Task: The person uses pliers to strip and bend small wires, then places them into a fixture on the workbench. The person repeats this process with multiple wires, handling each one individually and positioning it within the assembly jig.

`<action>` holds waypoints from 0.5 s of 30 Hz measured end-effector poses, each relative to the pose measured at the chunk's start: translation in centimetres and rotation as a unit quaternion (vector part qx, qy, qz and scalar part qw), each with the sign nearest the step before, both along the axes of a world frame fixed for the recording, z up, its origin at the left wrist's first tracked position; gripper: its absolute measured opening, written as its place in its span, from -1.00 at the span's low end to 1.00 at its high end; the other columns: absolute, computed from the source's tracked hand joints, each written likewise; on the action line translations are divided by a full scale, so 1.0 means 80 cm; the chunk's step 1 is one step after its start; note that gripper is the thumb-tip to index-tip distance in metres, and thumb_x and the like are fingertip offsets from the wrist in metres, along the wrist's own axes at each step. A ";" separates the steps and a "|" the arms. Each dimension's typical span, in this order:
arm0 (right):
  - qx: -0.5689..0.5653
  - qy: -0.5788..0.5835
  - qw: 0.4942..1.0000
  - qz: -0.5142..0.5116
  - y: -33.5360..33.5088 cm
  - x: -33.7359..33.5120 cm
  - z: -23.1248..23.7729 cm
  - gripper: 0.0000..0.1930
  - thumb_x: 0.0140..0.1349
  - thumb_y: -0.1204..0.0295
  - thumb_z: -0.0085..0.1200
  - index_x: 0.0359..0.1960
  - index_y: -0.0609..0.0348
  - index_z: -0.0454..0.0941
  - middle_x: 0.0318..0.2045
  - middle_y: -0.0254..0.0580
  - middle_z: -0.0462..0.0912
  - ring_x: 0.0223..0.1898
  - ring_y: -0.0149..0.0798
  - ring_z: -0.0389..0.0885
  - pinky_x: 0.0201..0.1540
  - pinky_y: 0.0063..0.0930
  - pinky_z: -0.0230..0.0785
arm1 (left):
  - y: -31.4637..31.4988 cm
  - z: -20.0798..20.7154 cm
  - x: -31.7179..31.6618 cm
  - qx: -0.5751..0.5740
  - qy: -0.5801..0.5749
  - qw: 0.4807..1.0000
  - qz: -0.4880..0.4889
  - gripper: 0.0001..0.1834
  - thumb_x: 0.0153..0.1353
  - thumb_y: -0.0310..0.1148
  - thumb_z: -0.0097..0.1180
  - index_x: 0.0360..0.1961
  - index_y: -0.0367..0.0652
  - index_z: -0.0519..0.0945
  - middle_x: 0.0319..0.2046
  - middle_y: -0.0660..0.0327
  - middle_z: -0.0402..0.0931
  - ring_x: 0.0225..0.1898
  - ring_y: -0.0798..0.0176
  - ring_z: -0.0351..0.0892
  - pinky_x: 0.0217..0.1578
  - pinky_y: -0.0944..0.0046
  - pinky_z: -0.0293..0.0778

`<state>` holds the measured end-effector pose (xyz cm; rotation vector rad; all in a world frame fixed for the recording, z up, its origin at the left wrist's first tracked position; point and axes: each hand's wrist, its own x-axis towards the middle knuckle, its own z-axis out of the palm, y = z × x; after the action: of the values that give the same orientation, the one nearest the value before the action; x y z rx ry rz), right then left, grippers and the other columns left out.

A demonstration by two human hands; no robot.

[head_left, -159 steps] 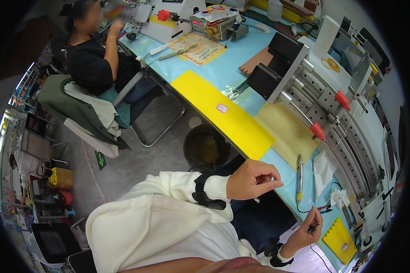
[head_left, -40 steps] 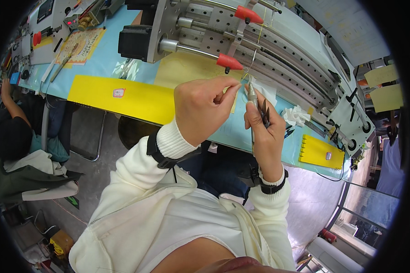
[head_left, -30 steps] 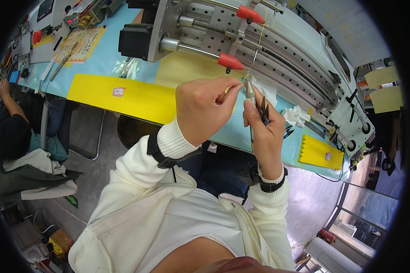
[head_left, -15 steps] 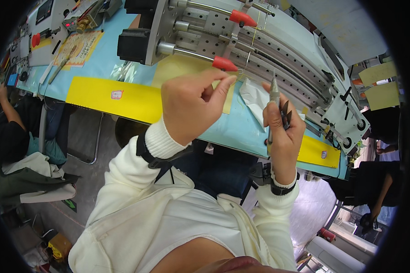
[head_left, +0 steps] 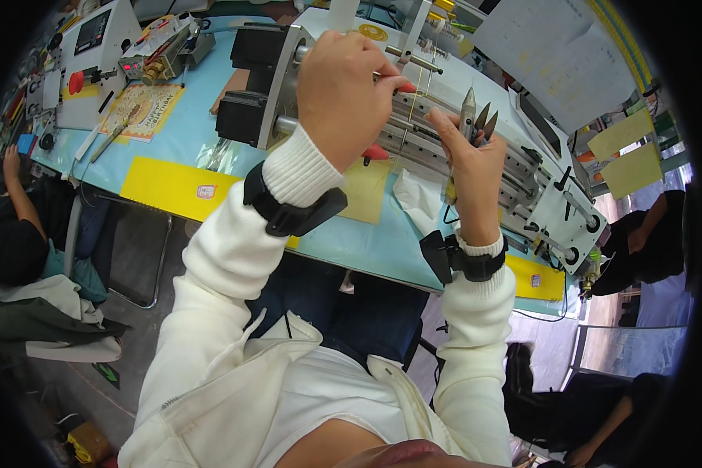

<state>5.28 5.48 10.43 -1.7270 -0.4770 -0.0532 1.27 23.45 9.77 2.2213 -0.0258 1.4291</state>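
My left hand (head_left: pixel 347 101) is closed in a pinch beside the upper red cone-shaped tip (head_left: pixel 405 87) of a bench machine (head_left: pixel 277 86); what the fingers hold, if anything, is too small to make out. A thin yellowish wire (head_left: pixel 402 144) runs down close to the lower red tip (head_left: pixel 375 153). To the right, my right hand (head_left: pixel 476 168) is closed around a grey pen-like tool (head_left: pixel 467 115) with a pointed metal end. Two dark pointed blades (head_left: pixel 485 123), like those of small snips, stick up from the same hand.
Crumpled white tissue (head_left: pixel 418 199) and a yellow strip (head_left: pixel 181 189) lie on the blue-covered table (head_left: pixel 343 249). A control box (head_left: pixel 157 54) stands at the far left, near a printed card (head_left: pixel 142 109). Other people sit at the left and right edges.
Both hands have moved up and away from me; the left has gone from the lower red tip to the upper one. My right hand still holds its tools. The view has shifted.
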 end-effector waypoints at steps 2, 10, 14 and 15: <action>0.005 0.028 1.000 0.012 -0.002 0.005 -0.005 -0.71 0.23 0.26 0.33 -0.19 0.27 0.75 -0.58 -0.55 0.53 -0.61 -0.68 0.26 -0.55 -0.67 -0.05 | 0.002 -0.010 -0.011 0.046 -0.009 0.998 0.051 -0.84 -0.05 -0.35 0.44 -0.55 -0.13 0.67 -0.45 0.26 0.54 -0.23 0.08 0.50 -0.20 0.05 0.41; 0.202 0.094 0.975 0.025 0.024 0.012 -0.026 -0.64 0.21 0.40 0.33 0.01 0.31 0.68 -0.42 -0.45 0.65 -0.56 -0.67 0.32 -0.50 -0.70 0.01 | -0.024 -0.034 -0.032 0.059 0.025 0.995 -0.073 -0.80 -0.02 -0.45 0.39 -0.51 -0.22 0.55 -0.39 0.18 0.55 -0.26 0.03 0.48 -0.24 0.09 0.40; 0.189 0.094 0.977 0.028 0.029 0.007 -0.029 -0.63 0.17 0.42 0.38 -0.01 0.36 0.67 -0.22 -0.33 0.71 -0.32 -0.58 0.54 -0.31 -0.67 0.29 | -0.028 -0.035 -0.031 0.058 0.047 0.992 -0.101 -0.82 0.00 -0.46 0.36 -0.47 -0.23 0.55 -0.39 0.17 0.50 -0.24 0.02 0.45 -0.22 0.10 0.40; 0.187 0.079 0.979 0.021 0.032 0.005 -0.030 -0.63 0.17 0.42 0.38 -0.02 0.36 0.68 -0.21 -0.32 0.72 -0.30 -0.55 0.56 -0.27 -0.65 0.34 | -0.028 -0.034 -0.031 0.055 0.053 0.991 -0.107 -0.83 0.01 -0.47 0.34 -0.45 -0.23 0.55 -0.40 0.17 0.48 -0.22 0.02 0.44 -0.20 0.10 0.39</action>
<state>5.71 8.04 8.04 -1.3395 -0.3597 0.0243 -1.23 21.17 7.02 2.3005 -0.3052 1.2188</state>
